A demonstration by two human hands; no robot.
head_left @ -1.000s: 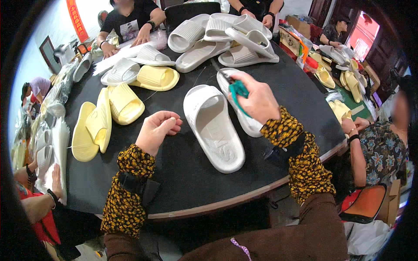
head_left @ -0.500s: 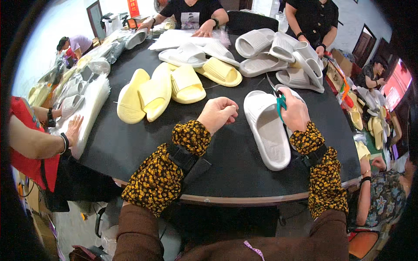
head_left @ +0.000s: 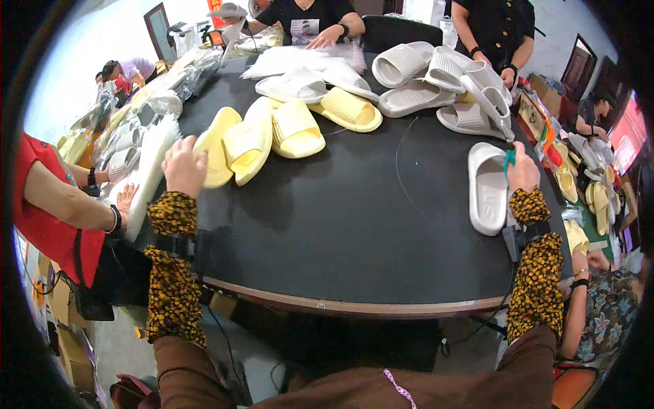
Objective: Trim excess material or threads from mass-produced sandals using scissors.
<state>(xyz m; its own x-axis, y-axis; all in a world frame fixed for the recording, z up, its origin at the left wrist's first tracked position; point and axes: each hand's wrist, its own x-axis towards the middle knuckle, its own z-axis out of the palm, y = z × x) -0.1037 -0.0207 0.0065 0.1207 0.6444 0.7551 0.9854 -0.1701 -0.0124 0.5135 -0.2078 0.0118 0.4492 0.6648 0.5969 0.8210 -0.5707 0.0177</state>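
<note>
My right hand is closed around scissors with teal handles at the table's right side. Their blades are hard to make out. Close against this hand lies a light grey slide slipper, sole down; part of another one seems to lie beneath the hand. Over at the left, my left hand has its thumb apart from bent fingers, at the edge of the leftmost yellow slipper. Whether it touches that slipper is unclear. More yellow slippers stand to its right.
Grey slippers are heaped at the far right of the black round table, and clear plastic bags lie at the back. A loose thread curves across the tabletop. A person in red presses bags at the left; others work around.
My left hand has gone from the middle to the yellow slippers at left. The grey slippers and my right hand with the scissors have shifted right. Someone at the back has lifted a grey slipper.
</note>
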